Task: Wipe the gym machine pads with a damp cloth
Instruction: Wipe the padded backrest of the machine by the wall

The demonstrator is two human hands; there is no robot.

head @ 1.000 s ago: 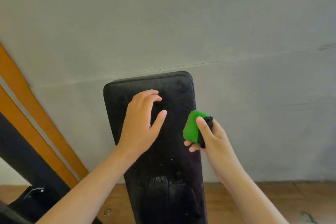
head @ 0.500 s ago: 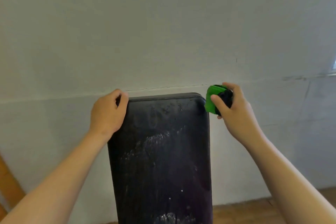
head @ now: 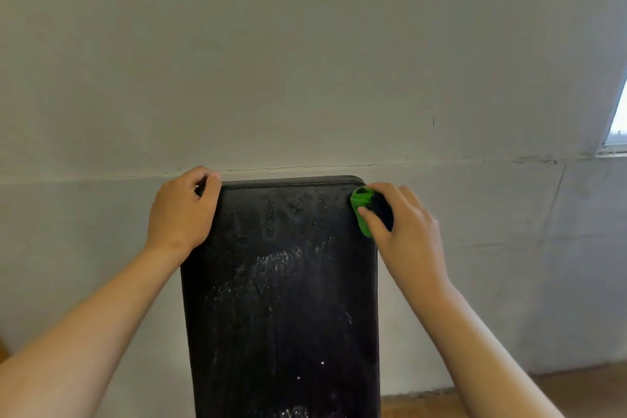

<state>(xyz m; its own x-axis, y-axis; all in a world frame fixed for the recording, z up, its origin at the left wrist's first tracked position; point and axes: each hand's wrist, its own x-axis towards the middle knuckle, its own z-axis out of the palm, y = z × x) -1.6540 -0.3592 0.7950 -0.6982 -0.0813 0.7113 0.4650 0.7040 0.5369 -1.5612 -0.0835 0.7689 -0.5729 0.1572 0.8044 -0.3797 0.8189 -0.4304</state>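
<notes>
Right hand (head: 407,231) grasps the balled green cloth (head: 363,210) at the pad's top right corner; left hand (head: 183,214) curls around the top left corner. One black pad (head: 281,299), upright against the wall (head: 305,61), looks wet, likely slick. One cloth, soft, compressible: hold it bunched.

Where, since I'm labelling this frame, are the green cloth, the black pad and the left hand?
green cloth (head: 360,197): head view, on the bunched fabric above the thumb.
black pad (head: 281,299): head view, on the streaked middle of its face.
left hand (head: 181,214): head view, on the back of the hand.
</notes>
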